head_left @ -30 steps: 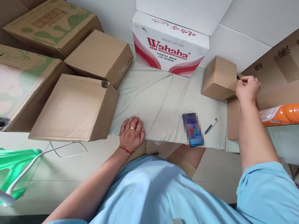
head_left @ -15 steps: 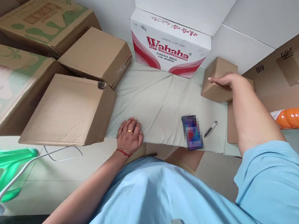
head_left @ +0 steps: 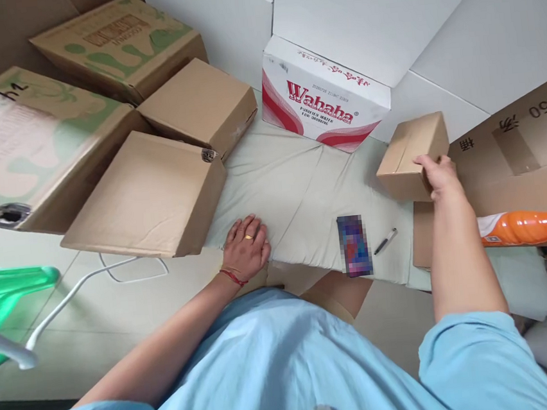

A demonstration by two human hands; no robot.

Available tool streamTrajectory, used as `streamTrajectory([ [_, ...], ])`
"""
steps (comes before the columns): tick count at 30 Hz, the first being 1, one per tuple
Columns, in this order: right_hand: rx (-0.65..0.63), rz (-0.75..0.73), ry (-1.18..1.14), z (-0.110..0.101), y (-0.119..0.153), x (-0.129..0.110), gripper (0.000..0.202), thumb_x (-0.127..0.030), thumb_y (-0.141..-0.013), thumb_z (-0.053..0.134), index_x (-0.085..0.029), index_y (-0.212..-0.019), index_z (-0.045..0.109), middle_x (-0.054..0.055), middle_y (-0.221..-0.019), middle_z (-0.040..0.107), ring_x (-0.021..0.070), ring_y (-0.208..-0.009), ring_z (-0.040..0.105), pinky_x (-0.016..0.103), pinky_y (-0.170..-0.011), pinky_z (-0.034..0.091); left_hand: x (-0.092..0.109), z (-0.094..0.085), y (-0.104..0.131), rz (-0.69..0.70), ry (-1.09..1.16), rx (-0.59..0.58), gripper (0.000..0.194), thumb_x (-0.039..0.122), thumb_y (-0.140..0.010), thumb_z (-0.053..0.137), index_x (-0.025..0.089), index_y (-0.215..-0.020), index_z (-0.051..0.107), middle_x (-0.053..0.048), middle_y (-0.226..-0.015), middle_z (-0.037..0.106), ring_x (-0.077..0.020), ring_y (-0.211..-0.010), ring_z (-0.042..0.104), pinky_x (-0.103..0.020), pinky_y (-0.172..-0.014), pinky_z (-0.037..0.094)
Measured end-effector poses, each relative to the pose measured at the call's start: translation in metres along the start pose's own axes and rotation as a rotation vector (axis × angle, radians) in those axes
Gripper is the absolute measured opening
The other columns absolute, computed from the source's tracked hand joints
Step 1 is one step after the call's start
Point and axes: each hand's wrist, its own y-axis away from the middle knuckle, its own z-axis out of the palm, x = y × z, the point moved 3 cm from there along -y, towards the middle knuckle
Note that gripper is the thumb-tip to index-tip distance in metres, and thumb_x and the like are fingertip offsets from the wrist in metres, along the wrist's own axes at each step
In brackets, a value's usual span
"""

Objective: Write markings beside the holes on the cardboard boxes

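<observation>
My right hand (head_left: pixel 439 175) grips the near right corner of a small brown cardboard box (head_left: pixel 415 143), thumb on top and the other fingers partly hidden down its side. The box is tilted, with its top seam showing, beside the larger carton at the right. My left hand (head_left: pixel 247 246) rests palm down on the front edge of the pale cloth-covered surface (head_left: pixel 291 190), fingers stretched out and holding nothing. Between the hands, near that same edge, lie a phone with a blurred screen (head_left: pixel 355 245) and a pen (head_left: pixel 385 241).
Brown cartons (head_left: pixel 146 191) crowd the left side. A white and red Wahaha water box (head_left: pixel 324 97) stands at the back against the wall. To the right are a long carton (head_left: pixel 529 148) and an orange bottle (head_left: pixel 531 226). A green plastic stool (head_left: pixel 5 289) stands at lower left.
My right hand has shifted its hold to the small box's near corner, and the box has turned and tipped so its seamed face shows. My left hand stays on the cloth. The view has shifted slightly.
</observation>
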Motion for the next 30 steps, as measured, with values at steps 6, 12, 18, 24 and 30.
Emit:
streamTrajectory([
  [6,-0.228,0.062,-0.413,-0.022,0.111,-0.016,0.038,-0.050,-0.076,0.078,-0.018,-0.096,0.077,0.020,-0.136,0.076,0.0387,-0.128,0.072,0.045,-0.085,0.060,0.006,-0.013,-0.003,-0.128,0.219,-0.012,0.032,0.040,-0.097,0.061,0.017,-0.116,0.073,-0.021,-0.136,0.072,-0.0425,-0.146,0.059,-0.067,-0.130,0.035],
  [12,-0.676,0.226,-0.474,0.050,0.251,0.000,0.077,-0.059,-0.078,0.085,-0.032,-0.147,0.067,0.006,-0.149,0.073,0.0386,-0.143,0.065,0.055,-0.114,0.058,0.034,-0.046,-0.003,-0.268,0.648,-0.127,0.055,0.062,-0.112,0.040,0.019,-0.142,0.058,-0.018,-0.142,0.070,-0.0319,-0.132,0.071,-0.046,-0.104,0.061],
  [18,-0.816,0.320,-0.443,0.094,0.296,0.031,0.091,-0.074,-0.083,0.083,-0.038,-0.161,0.054,0.005,-0.165,0.060,0.0332,-0.152,0.058,0.053,-0.120,0.055,0.071,-0.069,-0.003,-0.405,1.082,-0.179,0.073,0.066,-0.097,0.075,0.026,-0.155,0.058,-0.011,-0.164,0.058,-0.0351,-0.153,0.052,-0.042,-0.124,0.045],
  [24,-0.607,0.551,-0.579,0.080,0.299,0.067,0.068,-0.060,-0.074,0.096,-0.036,-0.134,0.074,0.005,-0.144,0.075,0.0302,-0.133,0.070,0.049,-0.110,0.060,0.064,-0.062,0.004,-0.751,1.301,-0.113,0.066,0.066,-0.083,0.088,0.024,-0.132,0.075,-0.006,-0.131,0.078,-0.0290,-0.126,0.070,-0.031,-0.098,0.057],
  [30,-0.541,0.555,-0.647,0.066,0.306,0.068,0.052,-0.052,-0.070,0.100,-0.030,-0.114,0.081,0.004,-0.126,0.082,0.0289,-0.120,0.074,0.048,-0.110,0.059,0.056,-0.043,0.006,-0.872,1.259,-0.187,0.068,0.071,-0.076,0.091,0.017,-0.115,0.081,-0.009,-0.110,0.083,-0.0275,-0.102,0.077,-0.032,-0.080,0.059],
])
